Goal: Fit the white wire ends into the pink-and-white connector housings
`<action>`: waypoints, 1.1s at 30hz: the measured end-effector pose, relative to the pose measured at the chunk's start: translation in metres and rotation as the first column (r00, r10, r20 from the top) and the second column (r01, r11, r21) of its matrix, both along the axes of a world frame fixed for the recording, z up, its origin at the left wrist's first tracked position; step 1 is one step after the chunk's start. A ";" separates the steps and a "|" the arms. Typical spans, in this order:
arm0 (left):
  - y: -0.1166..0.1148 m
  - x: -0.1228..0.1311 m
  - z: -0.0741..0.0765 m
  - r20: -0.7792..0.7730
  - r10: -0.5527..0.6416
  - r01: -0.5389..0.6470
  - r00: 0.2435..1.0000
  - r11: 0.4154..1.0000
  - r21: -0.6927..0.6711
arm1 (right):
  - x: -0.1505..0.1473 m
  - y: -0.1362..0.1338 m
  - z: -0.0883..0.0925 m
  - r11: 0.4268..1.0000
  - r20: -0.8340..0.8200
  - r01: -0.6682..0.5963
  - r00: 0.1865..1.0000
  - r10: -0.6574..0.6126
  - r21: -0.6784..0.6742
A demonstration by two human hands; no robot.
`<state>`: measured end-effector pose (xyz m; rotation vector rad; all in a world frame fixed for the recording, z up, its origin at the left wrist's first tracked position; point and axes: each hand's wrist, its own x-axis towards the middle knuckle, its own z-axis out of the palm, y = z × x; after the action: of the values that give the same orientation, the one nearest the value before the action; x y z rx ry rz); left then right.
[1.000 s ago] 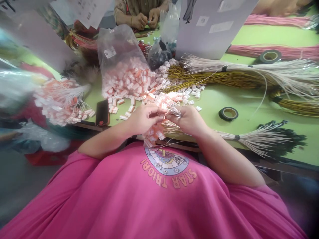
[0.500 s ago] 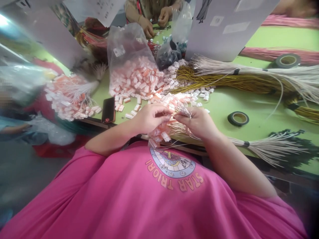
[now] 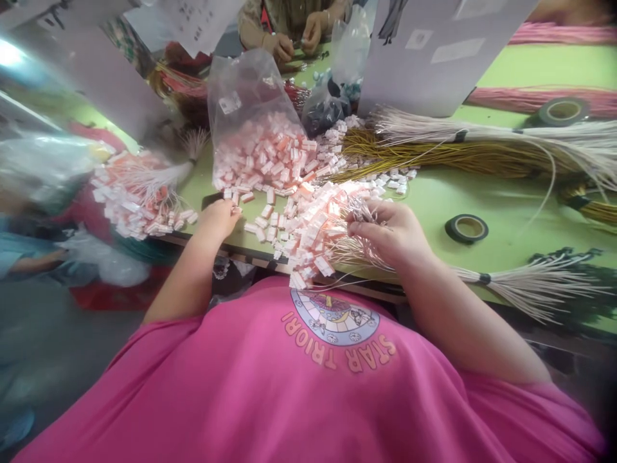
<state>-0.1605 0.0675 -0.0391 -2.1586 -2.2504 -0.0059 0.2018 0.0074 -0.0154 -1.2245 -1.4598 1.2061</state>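
My left hand (image 3: 220, 220) is at the table's front edge, over a dark phone (image 3: 211, 199). Its fingers are pinched together by a small white connector at their tips. My right hand (image 3: 393, 233) is closed around the ends of a bunch of thin pale wires (image 3: 359, 247). Between the hands lies a heap of white and orange connectors (image 3: 315, 225), which reaches the front edge. Behind it stands a clear plastic bag (image 3: 255, 122) with more of these connectors.
Bundles of white wires (image 3: 501, 135) and yellow wires (image 3: 434, 157) lie at the right. A tape roll (image 3: 466, 229) rests nearer. Another connector pile (image 3: 130, 193) is at the left. Across the table a person's hands (image 3: 299, 42) work near an upright panel (image 3: 434, 58).
My left hand has moved left, away from my right hand, to the phone. The right hand still holds the wires and has shifted slightly right.
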 end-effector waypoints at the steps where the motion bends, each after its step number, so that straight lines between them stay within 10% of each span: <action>1: 0.000 0.001 -0.005 -0.013 -0.008 0.008 1.000 1.000 -0.009 | -0.001 0.000 0.001 1.000 0.009 -0.002 1.000 0.002 0.011; 9: -0.003 0.028 -0.004 0.283 -0.110 0.086 0.953 0.992 0.096 | 0.000 0.000 0.002 0.998 0.027 -0.022 0.999 0.021 0.054; 14: -0.016 0.067 0.016 0.867 -0.160 0.180 0.472 0.980 0.083 | -0.003 -0.002 0.001 1.000 0.034 0.014 0.999 -0.014 -0.008; 18: -0.027 0.105 0.030 0.957 -0.246 0.362 0.155 0.915 0.177 | -0.006 -0.004 0.000 0.999 0.009 0.033 0.999 -0.033 -0.018; 33: -0.037 0.156 0.053 0.940 -0.197 0.484 0.278 0.874 0.040 | -0.013 -0.009 0.008 0.977 0.139 0.068 0.985 -0.097 0.200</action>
<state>-0.0045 0.0302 0.0142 -3.3341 -2.0261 -1.4237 0.1884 -0.0014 -0.0077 -1.2482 -1.5785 0.9090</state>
